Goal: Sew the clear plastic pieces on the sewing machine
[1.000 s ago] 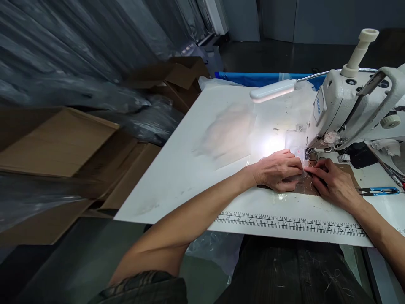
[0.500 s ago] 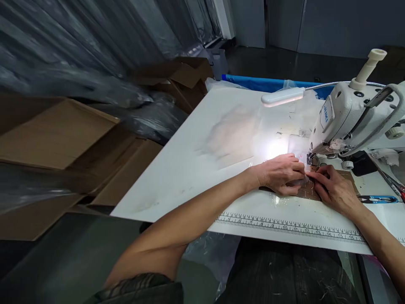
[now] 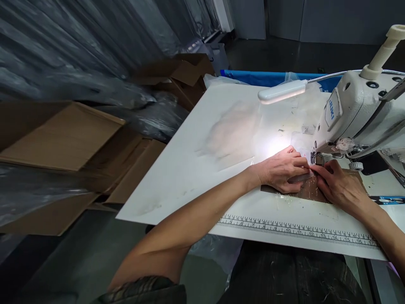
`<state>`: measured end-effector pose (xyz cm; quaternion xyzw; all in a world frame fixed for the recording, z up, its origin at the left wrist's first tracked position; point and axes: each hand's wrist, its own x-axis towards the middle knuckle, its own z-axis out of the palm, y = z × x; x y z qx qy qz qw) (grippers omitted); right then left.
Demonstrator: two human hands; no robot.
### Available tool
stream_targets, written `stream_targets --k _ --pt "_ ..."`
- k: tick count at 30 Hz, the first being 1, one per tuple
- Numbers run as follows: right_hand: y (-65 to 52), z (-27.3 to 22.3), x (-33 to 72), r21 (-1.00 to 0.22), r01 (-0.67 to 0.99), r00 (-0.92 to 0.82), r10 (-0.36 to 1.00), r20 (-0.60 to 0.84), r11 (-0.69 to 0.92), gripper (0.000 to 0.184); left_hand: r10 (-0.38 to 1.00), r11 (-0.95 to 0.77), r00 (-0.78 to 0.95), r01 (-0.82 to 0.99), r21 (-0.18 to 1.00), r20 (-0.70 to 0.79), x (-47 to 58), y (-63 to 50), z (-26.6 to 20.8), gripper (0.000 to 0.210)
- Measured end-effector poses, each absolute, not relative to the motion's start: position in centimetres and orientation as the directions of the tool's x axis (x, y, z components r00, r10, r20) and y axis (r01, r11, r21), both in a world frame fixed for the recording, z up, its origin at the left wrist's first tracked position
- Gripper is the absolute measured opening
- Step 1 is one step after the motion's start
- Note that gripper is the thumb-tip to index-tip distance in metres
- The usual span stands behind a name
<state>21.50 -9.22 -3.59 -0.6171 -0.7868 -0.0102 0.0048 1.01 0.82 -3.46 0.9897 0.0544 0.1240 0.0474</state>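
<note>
A small piece of thin, whitish, see-through material [image 3: 300, 176] lies at the needle area of a white sewing machine [image 3: 351, 105]. My left hand [image 3: 283, 169] has its fingers curled and closed on the material, just left of the presser foot [image 3: 314, 158]. My right hand [image 3: 340, 183] pinches the edge of the same material in front of the foot, thumb and forefinger together. The two hands' fingertips nearly meet. Beneath them is a brown plate [image 3: 311, 192] on the table. The fingers hide much of the material.
A white lamp [image 3: 281, 92] shines on the table [image 3: 190, 169]. A printed ruler [image 3: 300, 231] runs along the front edge. Blue thread snips [image 3: 387, 200] and a dark flat object [image 3: 375, 164] lie at right. Cardboard boxes [image 3: 63, 135] and plastic sheeting stand at left.
The camera view has shifted slightly, so the machine appears farther right and larger. Both hands stay at the presser foot with the material, their grip nearly the same.
</note>
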Motion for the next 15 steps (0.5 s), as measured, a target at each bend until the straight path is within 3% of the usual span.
stream_targets --k 7,15 --pt "-9.47 -4.09 21.68 -0.036 0.967 -0.25 0.964 0.088 0.253 0.046 0.166 -0.983 0.962 0.144 0.117 0.215 1.05 0.79 -3.52 0.028" --pt "-9.48 -4.43 21.37 0.0 0.981 -0.195 0.976 0.097 0.195 0.049 0.198 -0.979 0.964 0.186 0.087 0.177 1.07 0.79 -3.22 0.032"
